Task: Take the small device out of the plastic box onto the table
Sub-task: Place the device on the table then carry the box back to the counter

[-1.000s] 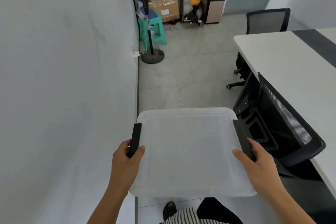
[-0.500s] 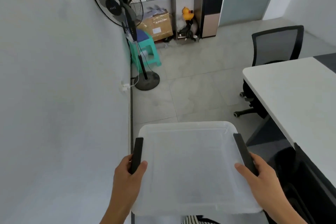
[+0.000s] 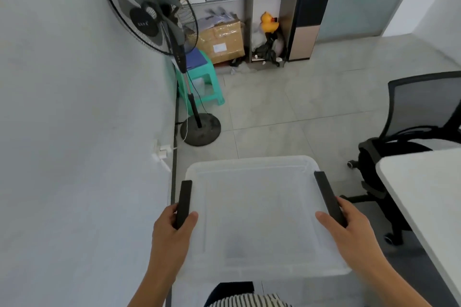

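Note:
A translucent plastic box (image 3: 254,197) with its lid on is held in the air in front of me, above the floor. My left hand (image 3: 172,229) grips the black latch handle on its left side. My right hand (image 3: 349,229) grips the black latch handle on its right side. Through the cloudy lid a faint dark shape (image 3: 239,244) shows inside; I cannot tell what it is. The white table (image 3: 424,197) has its near corner at the right edge, beside the box.
A white wall (image 3: 74,132) runs close along my left. A standing fan (image 3: 159,22) and a green stool (image 3: 202,77) stand ahead on the left. A black office chair (image 3: 409,132) is by the table. Shelves with a cardboard box and a yellow duck line the far wall.
My view has tilted up and swung left: the fan and shelves now show fully, and the table and near chair have slid off to the right. Both hands keep the same grip on the box.

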`<state>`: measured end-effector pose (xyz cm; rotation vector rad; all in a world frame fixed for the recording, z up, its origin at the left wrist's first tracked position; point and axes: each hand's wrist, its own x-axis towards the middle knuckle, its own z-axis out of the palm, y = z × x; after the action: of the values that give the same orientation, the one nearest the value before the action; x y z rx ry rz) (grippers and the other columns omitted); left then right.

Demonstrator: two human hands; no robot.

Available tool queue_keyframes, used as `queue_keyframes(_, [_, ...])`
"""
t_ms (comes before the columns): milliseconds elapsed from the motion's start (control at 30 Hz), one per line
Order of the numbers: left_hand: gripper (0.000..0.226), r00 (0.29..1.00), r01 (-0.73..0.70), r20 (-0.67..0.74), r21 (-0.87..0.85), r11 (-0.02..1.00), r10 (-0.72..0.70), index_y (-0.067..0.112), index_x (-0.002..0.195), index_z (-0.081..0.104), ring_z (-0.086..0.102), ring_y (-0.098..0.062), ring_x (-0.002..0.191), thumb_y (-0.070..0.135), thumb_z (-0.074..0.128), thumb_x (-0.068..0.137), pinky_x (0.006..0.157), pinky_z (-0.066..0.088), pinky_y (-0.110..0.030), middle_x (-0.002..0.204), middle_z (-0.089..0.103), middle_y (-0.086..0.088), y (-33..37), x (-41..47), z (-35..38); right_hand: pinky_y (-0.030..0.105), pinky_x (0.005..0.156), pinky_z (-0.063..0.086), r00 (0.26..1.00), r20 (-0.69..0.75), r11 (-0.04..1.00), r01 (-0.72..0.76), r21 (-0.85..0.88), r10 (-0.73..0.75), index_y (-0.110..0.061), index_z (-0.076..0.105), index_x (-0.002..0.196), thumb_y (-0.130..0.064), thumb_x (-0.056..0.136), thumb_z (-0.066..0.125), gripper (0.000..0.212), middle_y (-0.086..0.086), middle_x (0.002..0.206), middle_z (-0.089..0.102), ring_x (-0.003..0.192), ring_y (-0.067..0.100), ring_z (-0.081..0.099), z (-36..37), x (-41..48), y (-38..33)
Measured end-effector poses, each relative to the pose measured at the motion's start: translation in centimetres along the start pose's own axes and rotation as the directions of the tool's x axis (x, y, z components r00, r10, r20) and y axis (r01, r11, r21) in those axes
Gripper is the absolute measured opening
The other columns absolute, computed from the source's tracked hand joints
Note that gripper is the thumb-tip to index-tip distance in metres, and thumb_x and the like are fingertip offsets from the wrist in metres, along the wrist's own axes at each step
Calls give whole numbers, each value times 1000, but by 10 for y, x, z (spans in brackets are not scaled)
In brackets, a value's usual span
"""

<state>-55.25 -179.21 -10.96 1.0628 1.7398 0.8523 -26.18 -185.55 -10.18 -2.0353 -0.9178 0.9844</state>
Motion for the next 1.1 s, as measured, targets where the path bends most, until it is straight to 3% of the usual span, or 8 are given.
queue_keyframes(100, [30,999,-11,34,20,1000,10,12,115,58,61,-15,83,20,62,86,63,46,-26,92,64,4,45,71,15,28,59,47,999,-30,999,-20,29,21,-16,55,127,-20,87,65,42,-4,90,66,78,16,63,9,61,-40])
queue_keyframes(300, [22,987,-80,144,53,995,72,18,108,58,62,-19,80,21,62,86,67,51,-31,90,65,0,149,202,66,25,60,44,990,-137,995,-29,98,43,-16,55,126,-20,87,64,40,-7,89,66,79,11,62,-2,178,-111])
queue_keyframes(533, [21,981,-81,180,80,994,65,23,105,60,66,-24,84,20,65,84,79,56,-47,90,68,1,230,333,166,34,60,49,982,-169,994,-65,85,79,-15,57,122,-22,86,66,38,4,83,66,76,30,64,-18,339,-153])
queue_keyframes(667, [21,983,-54,179,74,996,40,18,104,63,66,-32,85,19,66,84,78,55,-52,90,70,-8,279,405,229,29,58,46,982,-164,991,-71,116,89,-16,55,124,-20,87,66,39,2,85,66,72,22,61,-40,445,-184])
queue_keyframes(800, [22,990,-52,131,32,998,48,20,104,61,66,-25,84,18,66,83,79,56,-47,89,69,-1,340,472,279,31,54,41,988,-146,996,-35,86,47,-16,57,123,-18,86,66,38,8,74,62,59,21,51,-64,549,-233])
queue_keyframes(933, [24,997,-28,76,-10,1000,28,21,106,61,66,-23,87,18,67,82,82,54,-47,93,69,1,379,537,314,30,55,43,993,-117,999,1,52,5,-17,58,122,-18,87,66,36,2,78,64,64,20,55,-75,644,-283])
queue_keyframes(1100, [14,999,-9,53,-37,999,10,29,89,61,64,-20,84,17,66,83,77,52,-40,89,68,3,417,632,359,29,56,43,996,-86,999,12,40,-9,-19,58,118,-19,86,66,33,9,81,64,63,22,54,-64,755,-324])
